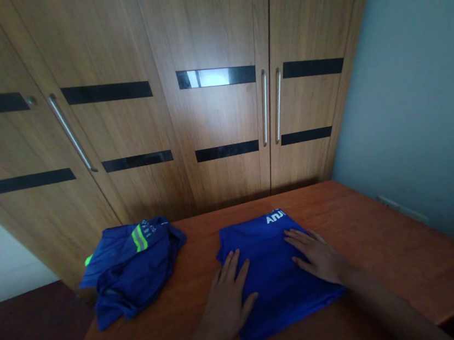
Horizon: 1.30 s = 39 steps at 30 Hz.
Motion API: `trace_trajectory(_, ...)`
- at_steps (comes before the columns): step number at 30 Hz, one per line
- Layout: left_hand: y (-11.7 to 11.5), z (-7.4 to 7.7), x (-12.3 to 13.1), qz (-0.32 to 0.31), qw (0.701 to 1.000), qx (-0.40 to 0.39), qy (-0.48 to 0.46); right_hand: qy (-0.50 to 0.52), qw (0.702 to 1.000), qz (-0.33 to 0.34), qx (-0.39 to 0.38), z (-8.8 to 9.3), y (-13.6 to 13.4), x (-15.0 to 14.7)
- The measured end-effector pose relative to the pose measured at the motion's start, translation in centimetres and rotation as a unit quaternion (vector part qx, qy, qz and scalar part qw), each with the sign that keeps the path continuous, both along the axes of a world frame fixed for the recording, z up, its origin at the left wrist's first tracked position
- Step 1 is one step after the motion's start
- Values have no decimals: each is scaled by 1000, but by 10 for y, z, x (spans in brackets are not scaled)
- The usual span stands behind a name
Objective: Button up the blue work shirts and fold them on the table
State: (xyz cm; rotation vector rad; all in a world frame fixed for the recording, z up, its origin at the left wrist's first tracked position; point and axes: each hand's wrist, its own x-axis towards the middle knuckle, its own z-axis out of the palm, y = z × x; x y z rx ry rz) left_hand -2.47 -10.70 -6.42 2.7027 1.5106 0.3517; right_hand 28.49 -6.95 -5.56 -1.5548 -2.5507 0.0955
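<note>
A bright blue garment [277, 279], folded into a flat rectangle, lies on the wooden table in front of me. White letters show at its far right corner. My left hand [228, 299] rests along the garment's left edge, fingers spread and pointing away from me. On the right side, my right hand [316, 255] lies flat with its fingers stretched over the cloth. Neither hand grips the fabric. The kind of garment cannot be made out for certain.
A crumpled dark blue garment [135, 269] with a yellow-green and grey reflective stripe lies at the table's left edge. Behind the reddish-brown table [391, 260] stands a wooden wardrobe [228, 181] with metal handles. A pale wall [418, 113] rises on the right.
</note>
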Motion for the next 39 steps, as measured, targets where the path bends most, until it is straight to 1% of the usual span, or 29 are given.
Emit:
trace_trajectory(2,11,3,19,-2,1000,-14,1,-35,998,-50,18,1,5,0)
trace_trajectory(4,23,4,38,-6,1000,-27,-1,-59,990,-124,41,-1,6,-8)
trace_trajectory(6,35,4,55,-6,999,-33,-7,-55,982,-172,50,-6,6,-20)
trace_trajectory(8,49,1,70,-7,999,-35,-17,-32,981,-187,45,-14,7,-28)
trace_trajectory(10,63,-3,82,-16,999,-31,-31,-12,979,-197,43,-22,12,-27)
trace_trajectory(14,90,-12,102,-30,998,-4,-58,-5,975,-213,70,-35,34,-8)
trace_trajectory(18,111,-15,121,-2,998,18,-63,-12,969,-233,84,-39,57,12)
trace_trajectory(21,123,-16,133,15,998,17,-59,-18,967,-237,90,-40,70,22)
trace_trajectory(26,139,-18,142,7,998,1,-55,-23,965,-243,91,-43,81,32)
trace_trajectory(30,143,-19,144,0,998,0,-56,-20,965,-245,89,-44,81,34)
trace_trajectory(34,138,-19,140,0,998,5,-61,-21,966,-245,82,-42,81,34)
trace_trajectory(39,122,-18,127,-10,997,14,-70,-33,964,-256,64,-38,76,28)
